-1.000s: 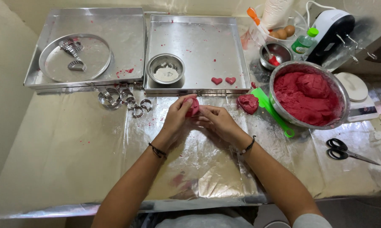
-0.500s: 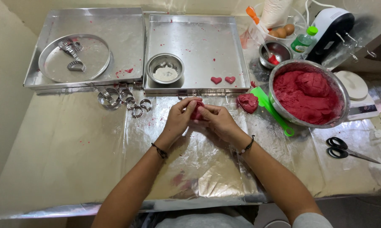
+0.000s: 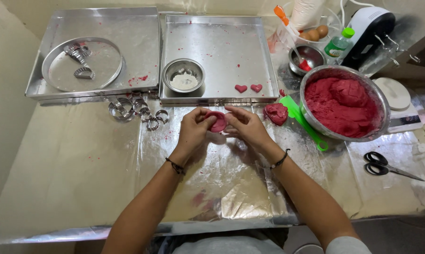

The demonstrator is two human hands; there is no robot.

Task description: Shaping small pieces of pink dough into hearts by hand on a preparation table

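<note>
My left hand (image 3: 193,129) and my right hand (image 3: 244,124) meet over the foil-covered table, both pinching a flattened piece of red dough (image 3: 218,122) between their fingers. A loose lump of red dough (image 3: 276,113) lies just right of my right hand. A large metal bowl (image 3: 384,110) of red dough stands further right. Two small red dough hearts (image 3: 248,88) sit in the right-hand metal tray (image 3: 217,28), behind my hands.
A small bowl of white flour (image 3: 183,75) is in the right tray. The left tray (image 3: 142,28) holds a metal ring and cutters; more cutters (image 3: 137,110) lie before it. A green scraper (image 3: 301,120), scissors (image 3: 386,164), a hand mixer (image 3: 370,28) and eggs are at the right.
The dough between my hands has gone from a rounded ball to a flatter disc. Both hands stayed in the same spot.
</note>
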